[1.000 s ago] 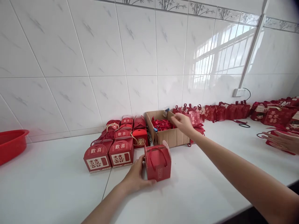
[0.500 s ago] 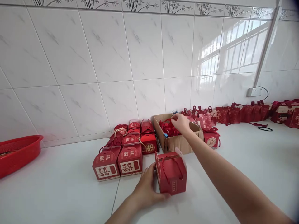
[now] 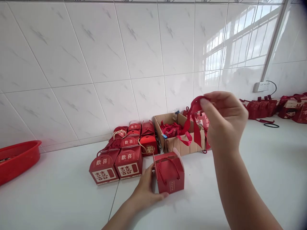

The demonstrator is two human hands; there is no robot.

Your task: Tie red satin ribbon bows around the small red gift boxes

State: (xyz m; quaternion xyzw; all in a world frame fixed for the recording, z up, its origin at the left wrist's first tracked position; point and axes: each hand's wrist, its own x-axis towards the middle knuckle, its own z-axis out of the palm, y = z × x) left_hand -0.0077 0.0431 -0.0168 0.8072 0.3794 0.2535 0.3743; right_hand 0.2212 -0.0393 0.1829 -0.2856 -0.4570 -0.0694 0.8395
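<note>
On the white counter stands a red gift box [image 3: 173, 177] with a twisted red cord handle, its top flaps raised. My left hand [image 3: 145, 188] is wrapped around its left side, thumb along the bottom front edge. Higher up, my right hand [image 3: 224, 119] pinches a dark red ribbon [image 3: 197, 134] whose ends hang down. Behind the gift box, an open cardboard box [image 3: 184, 148] holds a tangle of red ribbons [image 3: 171, 129]; a pink-red ribbon loop [image 3: 185, 139] droops over its front edge. Blue binder clips sit on its rim.
Several red boxes [image 3: 128, 161] with gold and white print stand in rows on the left. A red plastic basket [image 3: 19, 163] is at the far left. More red gift bags [image 3: 261, 108] line the tiled wall at right, near a black ring [image 3: 271, 125] and a power socket [image 3: 261, 86].
My right hand has come up out of the cardboard box and nearer to me, drawing out a red ribbon. The left hand still holds the gift box. The view has shifted slightly.
</note>
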